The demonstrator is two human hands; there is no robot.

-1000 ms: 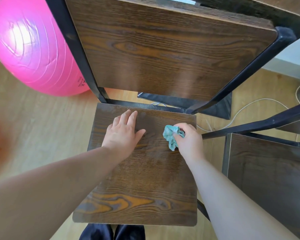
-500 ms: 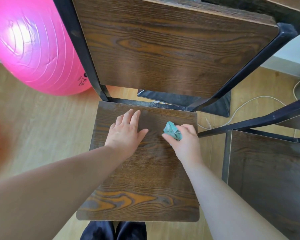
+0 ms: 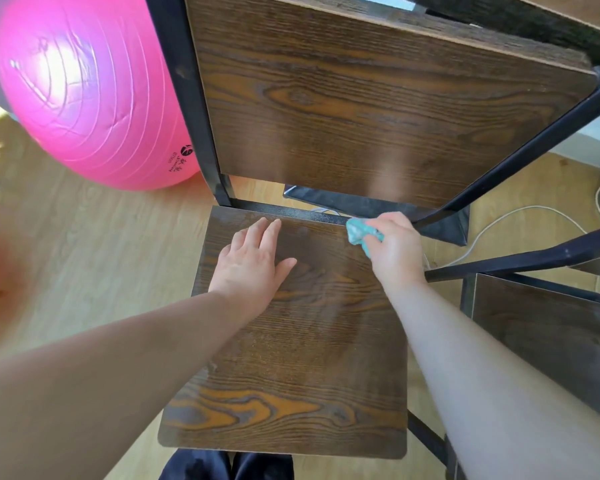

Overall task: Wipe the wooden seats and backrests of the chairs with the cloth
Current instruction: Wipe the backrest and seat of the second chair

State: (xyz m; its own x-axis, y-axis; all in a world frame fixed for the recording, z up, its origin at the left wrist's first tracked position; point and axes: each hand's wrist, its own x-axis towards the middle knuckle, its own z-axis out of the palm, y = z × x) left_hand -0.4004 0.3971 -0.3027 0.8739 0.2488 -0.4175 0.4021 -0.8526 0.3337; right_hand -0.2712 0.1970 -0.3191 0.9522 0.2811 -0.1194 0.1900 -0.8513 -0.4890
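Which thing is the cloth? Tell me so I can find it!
Find the brown wooden chair seat in the middle. At its far right corner, the right hand is bunching the cloth. It is the only blue-green, crumpled thing there.

Views: one only, worn on the person's head; nothing is shared with a second view.
Position: above the chair seat (image 3: 291,358), close enough that both forearms fill the lower frame.
Direction: forward and steeply down; the floor (image 3: 84,271) shows around the seat, and the backrest (image 3: 378,109) leans across the top.
Lens: wide angle, so the chair's straight edges bow.
Frame edges: pink ball (image 3: 90,95) at upper left, second chair seat (image 3: 551,334) cut off at right, dark trouser legs at the bottom edge.
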